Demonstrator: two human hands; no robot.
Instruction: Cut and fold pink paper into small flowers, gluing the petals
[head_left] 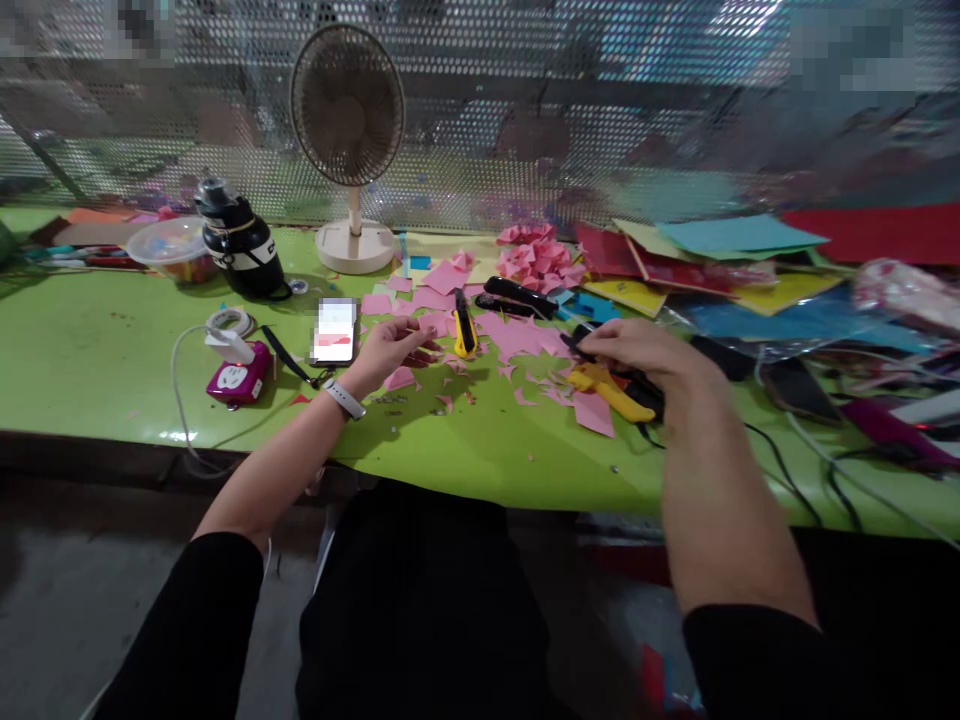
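Observation:
My left hand (394, 348) rests on the green table (97, 340) with its fingers curled over small pink paper pieces (442, 325), a watch on its wrist. My right hand (645, 355) is closed round a black tool (581, 345) whose tip points left, above yellow-handled scissors (611, 392) lying on a pink scrap. A yellow utility knife (465, 325) lies between the two hands. Folded pink paper shapes (536, 258) are heaped behind the scraps.
A phone (335, 330) lies left of my left hand, with a magenta charger (238, 378) and white cable beyond. A desk fan (349, 140), a black bottle (244, 243) and a plastic bowl (172, 248) stand at the back. Coloured paper sheets (720, 250) and cables crowd the right.

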